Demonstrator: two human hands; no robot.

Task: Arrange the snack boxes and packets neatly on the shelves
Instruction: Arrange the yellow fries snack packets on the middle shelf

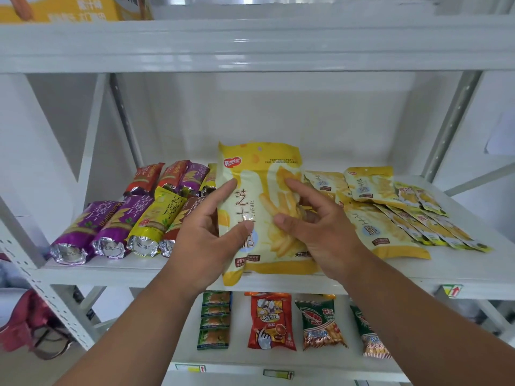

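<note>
Right, white metal shelf unit (278, 282) fills the view, three levels visible. Middle shelf: foil-wrapped snack tubes (111, 221) in purple, yellow and red lying at left, yellow chip packets (384, 218) fanned out at right, some overlapping. Between them, my big yellow chip packet (259, 207), upright, bottom edge at the near lip of the shelf. My left hand (211, 232) grips its left edge, thumb on front, fingers behind. My right hand (315, 227) touches its right side, index and thumb on the front, fingers loosely bent. Lower shelf: green packets (215, 320), red packet (271, 321), two prawn cracker bags (320, 324). Top far left, orange box (64, 8).
</note>
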